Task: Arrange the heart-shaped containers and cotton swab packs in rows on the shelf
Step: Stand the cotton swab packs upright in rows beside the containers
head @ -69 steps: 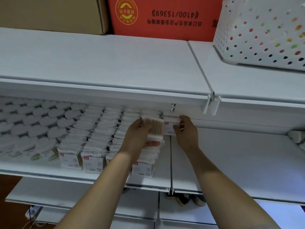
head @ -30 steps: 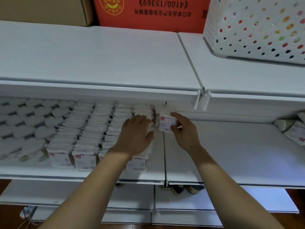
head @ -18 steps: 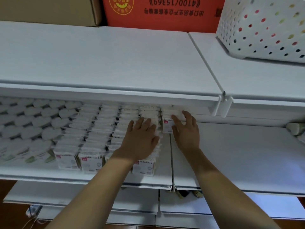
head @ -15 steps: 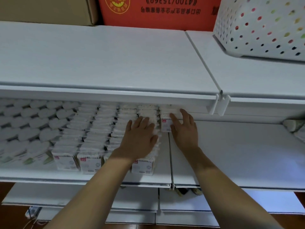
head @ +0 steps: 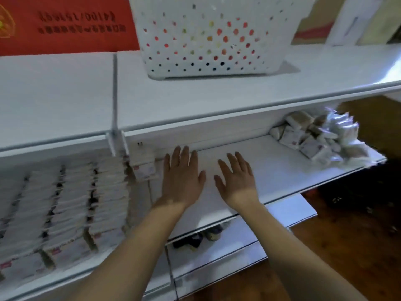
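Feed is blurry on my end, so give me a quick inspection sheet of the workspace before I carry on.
Surface: white middle shelf, bare under the hands.
Job's things: swab packs in rows at left; one pack starts a new row; loose pile at far right.
Clutter: dotted basket and red box on top shelf.
Grippers: left hand and right hand open, empty, above the shelf.
Cables: nothing seen.
Surroundings: wooden floor; shoes below.

The red box point(head: 65, 25) at top left carries upside-down print: the blurred number reads about "4100/15369", with a line of Chinese characters too blurred to read.
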Action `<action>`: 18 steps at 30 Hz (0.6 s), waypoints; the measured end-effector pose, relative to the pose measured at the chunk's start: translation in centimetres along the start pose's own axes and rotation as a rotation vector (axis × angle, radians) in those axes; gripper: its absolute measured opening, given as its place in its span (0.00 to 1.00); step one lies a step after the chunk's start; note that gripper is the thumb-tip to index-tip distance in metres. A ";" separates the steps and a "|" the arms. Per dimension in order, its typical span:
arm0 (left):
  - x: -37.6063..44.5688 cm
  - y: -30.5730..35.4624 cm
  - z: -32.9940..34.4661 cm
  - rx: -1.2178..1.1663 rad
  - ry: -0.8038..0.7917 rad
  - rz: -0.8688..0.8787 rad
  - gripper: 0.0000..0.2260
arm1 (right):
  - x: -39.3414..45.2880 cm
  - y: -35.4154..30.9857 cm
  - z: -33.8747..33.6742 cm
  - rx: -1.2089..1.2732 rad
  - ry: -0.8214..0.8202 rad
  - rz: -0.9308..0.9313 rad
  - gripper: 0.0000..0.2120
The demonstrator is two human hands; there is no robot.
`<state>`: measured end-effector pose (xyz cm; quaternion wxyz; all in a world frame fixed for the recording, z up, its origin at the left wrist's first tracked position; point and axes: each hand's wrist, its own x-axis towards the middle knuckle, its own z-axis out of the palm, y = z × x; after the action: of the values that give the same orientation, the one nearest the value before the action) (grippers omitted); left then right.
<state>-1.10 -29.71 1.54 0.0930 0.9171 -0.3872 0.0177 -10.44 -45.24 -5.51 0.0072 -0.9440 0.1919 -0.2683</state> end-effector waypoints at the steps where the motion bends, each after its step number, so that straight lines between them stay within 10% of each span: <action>1: 0.4 2.4 0.4 -0.004 -0.022 0.015 0.29 | -0.6 2.5 -0.7 -0.008 0.034 0.018 0.23; 18: 12.1 32.2 7.8 -0.062 -0.115 0.123 0.27 | -0.2 34.8 -7.4 -0.122 -0.166 0.436 0.23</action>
<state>-15.92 -61.72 0.16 0.0976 0.8879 -0.4477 -0.0414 -26.86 -76.77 -3.32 0.0239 -0.8978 0.4057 -0.1697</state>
